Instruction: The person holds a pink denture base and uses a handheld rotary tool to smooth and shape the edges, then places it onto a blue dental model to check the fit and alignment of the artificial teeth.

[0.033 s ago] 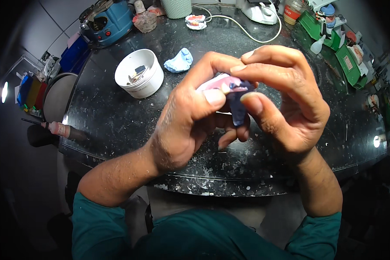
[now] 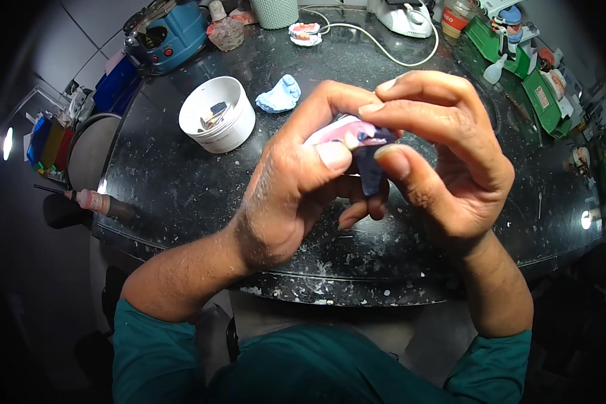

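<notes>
My left hand point(image 2: 276, 182) is closed round a pink-and-white dental piece point(image 2: 343, 129) that looks like a denture, its thumb pressed along the lower edge. A pale tooth point(image 2: 351, 139) shows beside that thumbnail. Against the right end of the piece lies a dark blue strip point(image 2: 369, 172), hanging down between the hands; its material is unclear. My right hand point(image 2: 451, 155) pinches this strip under its thumb, with the fingertips resting on top near the left index finger. Both hands are held above the black worktop, and the fingers hide much of the dental piece.
On the black worktop point(image 2: 161, 195), a white tub point(image 2: 232, 131) with small metal pieces stands left of a blue dental cast point(image 2: 279, 94). Farther back are a blue machine point(image 2: 175, 40), a red-and-white dental model point(image 2: 306, 34) and a white cabled device point(image 2: 407, 20). Green trays point(image 2: 542, 101) line the right.
</notes>
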`<control>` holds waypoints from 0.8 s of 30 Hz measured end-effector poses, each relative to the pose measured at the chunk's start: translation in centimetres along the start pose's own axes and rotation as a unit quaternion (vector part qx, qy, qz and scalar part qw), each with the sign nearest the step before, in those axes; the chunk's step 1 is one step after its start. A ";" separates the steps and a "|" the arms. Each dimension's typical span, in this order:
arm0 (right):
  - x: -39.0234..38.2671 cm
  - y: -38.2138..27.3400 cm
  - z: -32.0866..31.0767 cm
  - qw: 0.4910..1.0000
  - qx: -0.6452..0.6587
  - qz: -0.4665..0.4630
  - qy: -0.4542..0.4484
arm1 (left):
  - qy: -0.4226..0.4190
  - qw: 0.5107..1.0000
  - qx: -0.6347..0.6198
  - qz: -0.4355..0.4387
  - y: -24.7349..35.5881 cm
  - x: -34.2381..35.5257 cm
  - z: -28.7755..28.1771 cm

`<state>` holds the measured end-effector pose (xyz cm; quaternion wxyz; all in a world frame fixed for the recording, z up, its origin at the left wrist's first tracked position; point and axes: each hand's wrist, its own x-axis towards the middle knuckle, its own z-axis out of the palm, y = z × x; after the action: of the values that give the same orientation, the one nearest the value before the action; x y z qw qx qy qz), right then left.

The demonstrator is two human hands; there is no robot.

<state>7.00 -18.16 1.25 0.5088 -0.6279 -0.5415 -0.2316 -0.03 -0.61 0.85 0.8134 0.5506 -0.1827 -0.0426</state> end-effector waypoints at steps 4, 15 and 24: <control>0.1 0.0 -0.2 0.999 0.033 -0.009 -0.012 | 0.012 1.000 0.022 -0.002 0.2 -0.3 0.2; 0.5 -1.2 -0.6 0.999 0.009 -0.035 -0.031 | 0.021 0.997 0.072 -0.013 0.9 -0.9 0.7; 0.5 -2.0 -0.3 0.998 -0.042 -0.041 -0.027 | 0.054 0.993 0.103 0.024 0.9 -1.1 1.1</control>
<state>5.34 -18.40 2.53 0.4574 -0.6319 -0.5702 -0.2578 -1.52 -0.97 1.76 0.7616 0.6286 -0.1551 0.0261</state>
